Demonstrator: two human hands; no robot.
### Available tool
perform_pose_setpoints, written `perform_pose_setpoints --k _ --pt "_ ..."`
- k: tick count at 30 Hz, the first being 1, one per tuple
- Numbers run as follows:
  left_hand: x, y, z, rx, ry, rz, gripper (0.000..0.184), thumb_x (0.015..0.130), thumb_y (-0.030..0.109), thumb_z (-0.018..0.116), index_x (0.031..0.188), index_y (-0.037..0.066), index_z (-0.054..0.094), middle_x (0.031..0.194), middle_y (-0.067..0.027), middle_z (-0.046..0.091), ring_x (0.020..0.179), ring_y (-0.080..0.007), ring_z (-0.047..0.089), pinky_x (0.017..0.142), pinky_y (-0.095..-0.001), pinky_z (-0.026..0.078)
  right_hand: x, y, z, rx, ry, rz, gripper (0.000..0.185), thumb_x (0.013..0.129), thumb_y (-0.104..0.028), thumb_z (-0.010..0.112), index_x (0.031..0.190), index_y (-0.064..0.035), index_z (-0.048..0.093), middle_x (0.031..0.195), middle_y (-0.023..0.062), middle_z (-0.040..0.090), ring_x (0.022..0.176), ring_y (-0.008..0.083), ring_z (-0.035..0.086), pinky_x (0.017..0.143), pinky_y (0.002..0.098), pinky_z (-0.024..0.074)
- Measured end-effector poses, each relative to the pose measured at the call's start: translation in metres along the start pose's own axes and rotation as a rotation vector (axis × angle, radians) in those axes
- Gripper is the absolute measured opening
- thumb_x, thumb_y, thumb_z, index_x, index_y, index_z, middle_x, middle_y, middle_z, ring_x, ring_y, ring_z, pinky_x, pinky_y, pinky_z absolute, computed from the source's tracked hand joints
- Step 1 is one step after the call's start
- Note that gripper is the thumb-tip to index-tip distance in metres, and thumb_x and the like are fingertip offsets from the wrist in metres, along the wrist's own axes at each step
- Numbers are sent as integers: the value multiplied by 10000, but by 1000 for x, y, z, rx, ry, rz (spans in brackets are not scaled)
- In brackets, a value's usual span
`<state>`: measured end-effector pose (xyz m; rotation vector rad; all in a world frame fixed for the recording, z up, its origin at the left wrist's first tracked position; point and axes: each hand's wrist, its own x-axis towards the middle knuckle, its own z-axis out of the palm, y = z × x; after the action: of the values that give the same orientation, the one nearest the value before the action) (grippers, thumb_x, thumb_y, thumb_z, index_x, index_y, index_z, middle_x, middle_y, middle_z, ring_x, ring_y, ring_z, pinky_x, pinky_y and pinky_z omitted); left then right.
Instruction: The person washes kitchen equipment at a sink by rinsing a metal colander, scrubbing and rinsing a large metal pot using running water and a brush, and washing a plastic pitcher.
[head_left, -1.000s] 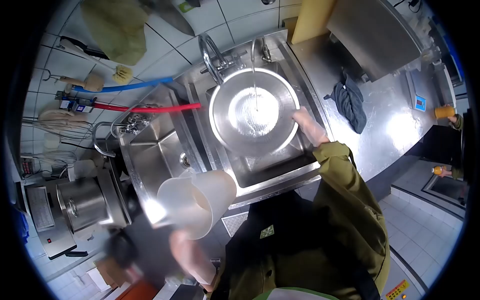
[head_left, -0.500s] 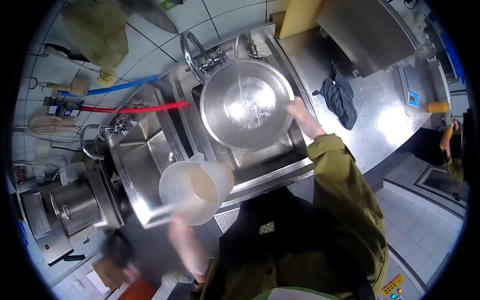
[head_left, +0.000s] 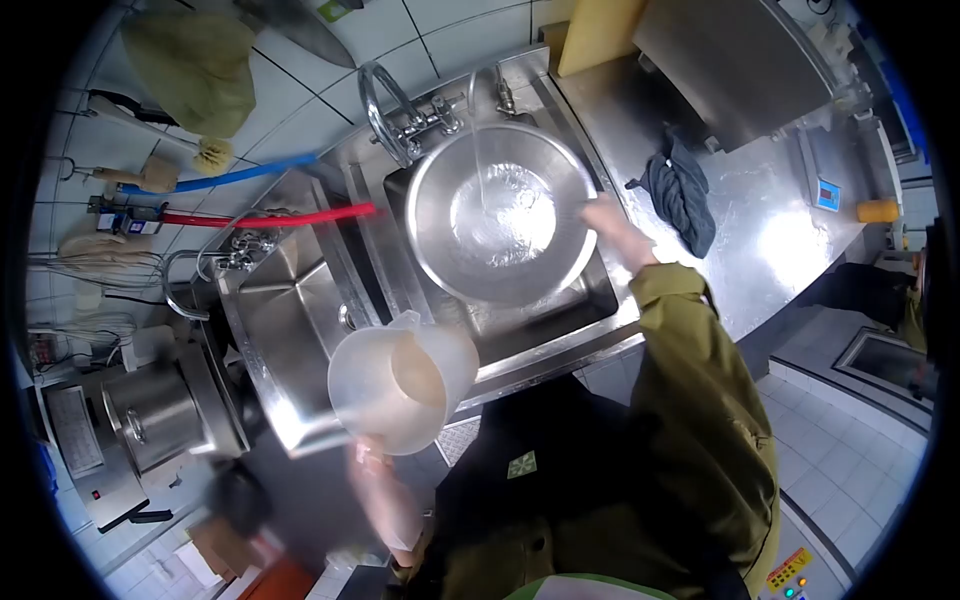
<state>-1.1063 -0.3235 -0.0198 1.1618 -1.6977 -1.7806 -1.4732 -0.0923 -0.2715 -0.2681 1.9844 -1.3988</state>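
My left hand (head_left: 374,462) grips a translucent plastic jug (head_left: 372,385), tilted on its side, near the front of the sinks. Something tan shows in the jug's mouth; I cannot tell what it is. My right hand (head_left: 612,226) is closed on the right rim of a large steel bowl (head_left: 445,225). The bowl is over the right sink (head_left: 540,335), under a thin stream of water from the tap (head_left: 478,100). Rippling water lies in its bottom.
The left sink (head_left: 285,330) adjoins. A dark cloth (head_left: 680,195) and a small scale (head_left: 825,190) rest on the right counter. Brushes, whisks and a red hose (head_left: 270,215) are on the left wall. Another person in dark clothing (head_left: 870,290) is at far right.
The bowl has shifted slightly right and down with my right hand. My left hand and the jug have also moved a little right. The other person at the far right has moved.
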Motion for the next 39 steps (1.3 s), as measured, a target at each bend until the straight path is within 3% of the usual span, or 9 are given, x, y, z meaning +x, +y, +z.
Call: perform_pose_setpoints --k 1,3,4,6,9,12,24,35,39 --pt "-3 4 9 -20 48 -47 403 848 330 523 1088 9 489 938 -3 504 813 -68 429 720 -213 326 -17 -8 14 -48 64 -204 450 795 -353 522 1065 4 572 1217 199 465 1195 264 393 976 335 292" --pt "-1 18 31 -55 139 -121 446 740 366 615 1023 41 499 884 9 482 792 -73 400 735 -210 301 17 -20 57 -99 303 164 331 757 -159 581 1040 12 555 957 156 537 961 257 518 852 341 390" --pt "-1 13 26 -60 125 -102 441 745 360 611 1027 40 498 899 7 486 810 -75 408 747 -214 305 19 17 46 -215 294 -262 322 738 -140 579 1008 35 564 928 164 561 914 250 543 806 332 414" --pt "-1 -4 11 -70 99 -68 431 754 347 603 1036 39 496 928 2 494 847 -80 424 769 -221 313 8 31 15 -281 171 -555 293 710 -106 569 942 72 583 844 164 604 784 233 582 694 327 453" --pt "-5 8 23 -49 111 -20 414 757 338 601 1029 43 496 946 3 499 889 -92 441 805 -228 319 -3 -15 -17 -137 131 -68 314 711 -130 571 963 53 602 847 175 626 773 253 597 693 330 459" --pt "-3 -9 11 -114 70 -130 407 759 334 601 1019 40 493 957 -9 507 927 -103 449 835 -231 317 1 -28 -5 -279 396 69 396 682 -217 597 1003 14 612 947 219 630 920 329 608 806 339 449" --pt "34 -45 53 5 -215 -203 264 822 206 573 1012 39 494 840 -18 511 807 -86 442 736 -232 344 -148 -137 -75 -152 667 107 346 731 -48 537 1065 23 596 841 117 650 770 118 583 701 251 448" --pt "78 -105 119 -22 -507 14 193 790 157 620 919 30 552 875 -7 534 809 -93 470 733 -236 379 -234 -242 -62 -173 840 -206 258 738 -11 518 976 22 612 733 26 611 657 79 530 584 220 414" --pt "78 -102 138 -18 -540 23 211 792 177 616 930 31 553 872 -19 546 823 -105 483 751 -250 386 -228 -225 -35 -390 786 -310 453 748 1 496 1185 -103 553 683 52 596 587 59 506 569 229 432"
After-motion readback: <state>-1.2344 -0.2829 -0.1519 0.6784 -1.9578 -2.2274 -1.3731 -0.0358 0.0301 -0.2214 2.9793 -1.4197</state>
